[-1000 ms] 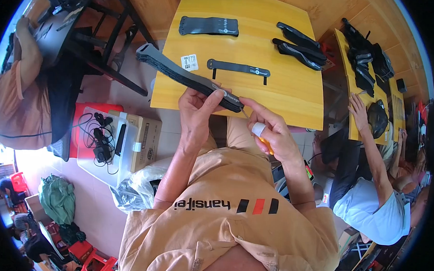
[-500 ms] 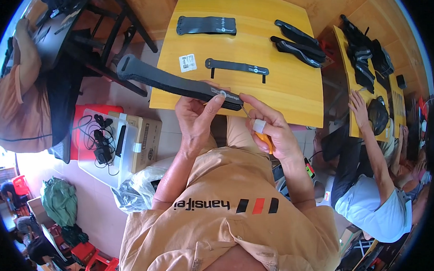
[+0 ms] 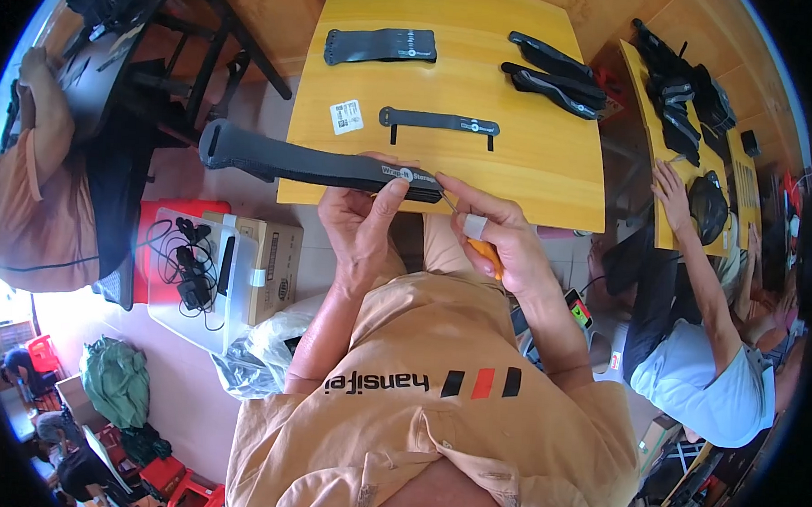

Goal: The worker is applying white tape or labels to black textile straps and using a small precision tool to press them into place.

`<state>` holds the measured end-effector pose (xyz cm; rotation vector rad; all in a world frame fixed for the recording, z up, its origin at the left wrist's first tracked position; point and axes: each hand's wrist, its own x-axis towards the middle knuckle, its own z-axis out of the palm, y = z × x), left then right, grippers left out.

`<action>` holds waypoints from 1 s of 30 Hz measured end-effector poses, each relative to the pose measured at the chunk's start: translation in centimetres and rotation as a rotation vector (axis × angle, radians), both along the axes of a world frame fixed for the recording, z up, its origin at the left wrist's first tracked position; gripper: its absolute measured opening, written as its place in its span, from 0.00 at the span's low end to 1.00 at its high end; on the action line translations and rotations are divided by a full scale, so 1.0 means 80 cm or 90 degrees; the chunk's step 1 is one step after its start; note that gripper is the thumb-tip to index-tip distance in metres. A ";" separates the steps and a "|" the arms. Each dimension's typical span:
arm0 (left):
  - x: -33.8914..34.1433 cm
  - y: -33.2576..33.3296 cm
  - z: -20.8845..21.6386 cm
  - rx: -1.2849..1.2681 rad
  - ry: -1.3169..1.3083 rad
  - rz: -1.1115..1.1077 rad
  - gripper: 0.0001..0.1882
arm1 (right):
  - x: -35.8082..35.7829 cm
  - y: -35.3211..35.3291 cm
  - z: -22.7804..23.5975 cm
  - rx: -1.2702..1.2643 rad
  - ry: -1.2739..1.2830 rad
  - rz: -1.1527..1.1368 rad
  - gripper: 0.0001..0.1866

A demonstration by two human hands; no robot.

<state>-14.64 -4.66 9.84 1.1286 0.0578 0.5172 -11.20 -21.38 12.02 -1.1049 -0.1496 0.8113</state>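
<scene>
My left hand (image 3: 360, 229) is closed around one end of a stack of dark grey straps (image 3: 301, 163), its thumb pressed on the printed face. The stack reaches out to the left over the table's front edge, its far end rounded with a slot. In my right hand (image 3: 506, 244) is a slim tool with an orange handle (image 3: 486, 255) and a thin metal shaft. The shaft's tip is by the strap stack's right end; whether it touches is hard to make out. White tape wraps a finger of that hand. Beyond, a single grey strap (image 3: 439, 122) lies flat with two short black tabs.
On the yellow table (image 3: 536, 182) lie a white label (image 3: 346, 117), a grey strap bundle (image 3: 379, 47) and black strap bundles (image 3: 554, 90). A clear bin (image 3: 187, 280) with cables stands at left by a cardboard box (image 3: 277, 266). Co-workers sit on both sides; one's hand (image 3: 671, 197) rests on the right table.
The strap stack and both hands have shifted slightly left. My right hand has turned a little, and the orange handle now points more downward. The stack remains in my left hand.
</scene>
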 end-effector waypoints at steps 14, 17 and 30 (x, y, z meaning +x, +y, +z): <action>0.004 0.002 0.007 -0.042 0.088 -0.015 0.10 | 0.005 0.001 0.001 -0.028 -0.035 0.043 0.23; 0.009 0.003 -0.001 -0.027 0.101 -0.063 0.11 | 0.002 0.005 -0.002 -0.103 -0.188 0.001 0.23; 0.009 0.007 0.000 0.012 0.142 -0.143 0.14 | 0.001 0.006 -0.007 -0.150 -0.379 -0.034 0.23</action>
